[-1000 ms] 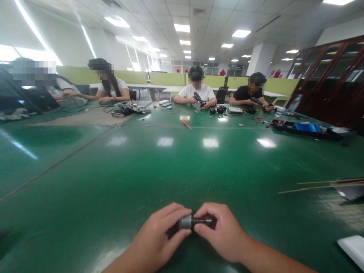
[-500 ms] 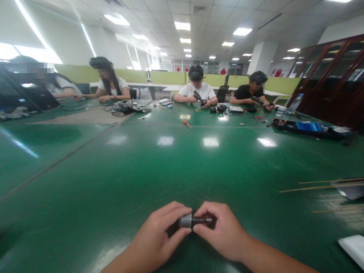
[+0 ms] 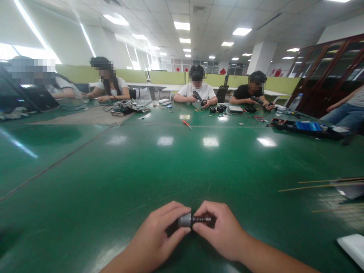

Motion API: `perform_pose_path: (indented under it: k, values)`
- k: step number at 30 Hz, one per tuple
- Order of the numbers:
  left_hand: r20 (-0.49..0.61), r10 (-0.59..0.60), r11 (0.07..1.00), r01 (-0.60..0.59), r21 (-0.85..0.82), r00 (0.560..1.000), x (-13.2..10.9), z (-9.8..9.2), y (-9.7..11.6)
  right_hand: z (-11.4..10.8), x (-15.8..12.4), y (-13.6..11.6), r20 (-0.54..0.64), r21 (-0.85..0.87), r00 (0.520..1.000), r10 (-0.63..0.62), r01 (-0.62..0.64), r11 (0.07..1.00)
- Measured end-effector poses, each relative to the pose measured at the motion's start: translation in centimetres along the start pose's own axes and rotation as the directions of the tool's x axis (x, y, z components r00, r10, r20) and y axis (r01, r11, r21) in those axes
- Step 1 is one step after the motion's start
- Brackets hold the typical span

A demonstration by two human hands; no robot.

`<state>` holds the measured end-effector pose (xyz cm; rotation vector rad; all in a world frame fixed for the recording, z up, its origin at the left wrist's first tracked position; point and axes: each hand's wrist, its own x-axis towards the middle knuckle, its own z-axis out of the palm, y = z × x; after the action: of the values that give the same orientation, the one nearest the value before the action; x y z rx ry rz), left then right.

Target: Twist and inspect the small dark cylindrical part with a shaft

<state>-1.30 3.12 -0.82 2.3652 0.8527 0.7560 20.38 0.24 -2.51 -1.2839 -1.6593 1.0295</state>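
Left hand [image 3: 160, 229] clamped, thumb against fingers, on the grey cylinder [image 3: 185, 220] of a metal part; right hand [image 3: 220, 231] pinched at the base of its narrow, ribbed shaft [image 3: 203, 219], whose tip points into the right palm; the part lies between the two hands, roughly level (whether it touches the green table [image 3: 170, 170] cannot be determined); fingertips of both hands sit just beside each other; an orange-handled screwdriver [image 3: 187, 124] lies well beyond the hands; thin sticks [image 3: 313, 186] lie to the right hand's right.
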Motion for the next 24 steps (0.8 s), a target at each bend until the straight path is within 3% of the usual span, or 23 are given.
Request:
perform_pose_path:
  k: [24]
  values:
    - [-0.012,0.014,1.000,-0.013,0.014,1.000,-0.25,-0.03,-0.19,-0.22,0.08,0.04,0.016,0.014,1.000,0.013,-0.013,1.000]
